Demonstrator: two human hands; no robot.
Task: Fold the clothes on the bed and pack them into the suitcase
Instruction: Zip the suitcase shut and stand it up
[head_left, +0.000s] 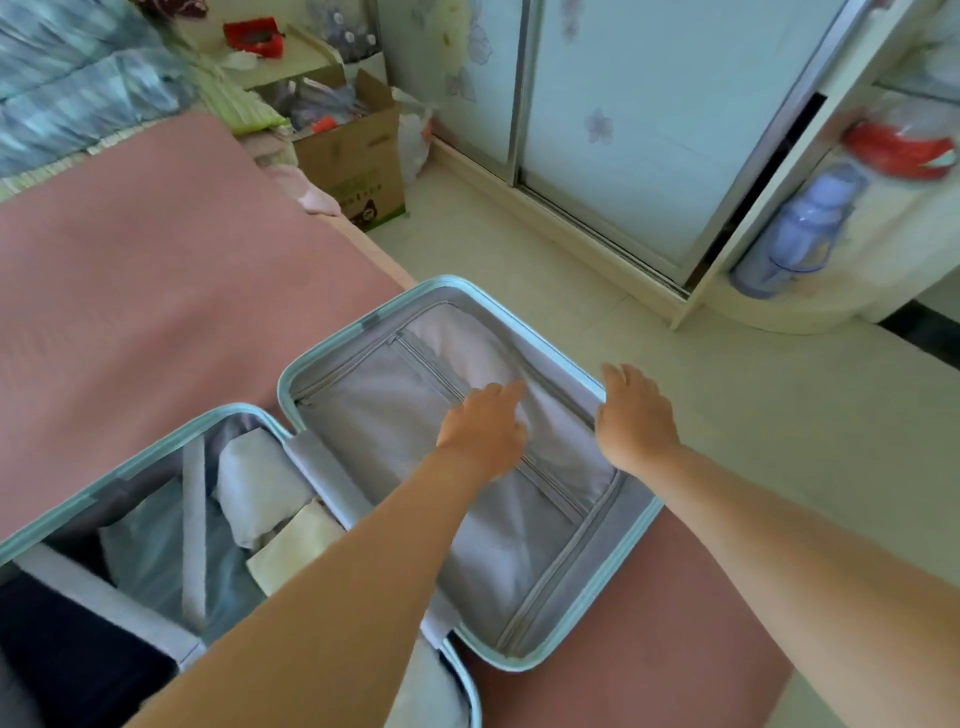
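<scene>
A pale blue suitcase (332, 347) lies open on the pink bed (156, 270). Its left half holds folded clothes: a white piece (254, 483), a cream piece (296, 551), a light blue piece (150, 545) and a dark one (67, 644), with a grey strap across them. The right half is the lid, with a zipped grey lining (395, 415). My left hand (485, 423) lies flat on that lining, fingers straight. My right hand (634, 415) rests on the lid's far right rim, fingers extended over the edge.
A cardboard box (353, 150) full of items stands on the floor beside the bed. Sliding wardrobe doors (623, 130) are behind it. Rounded shelves at the right hold a blue bottle (795, 234) and a red item (898, 145). Tiled floor lies to the right of the bed.
</scene>
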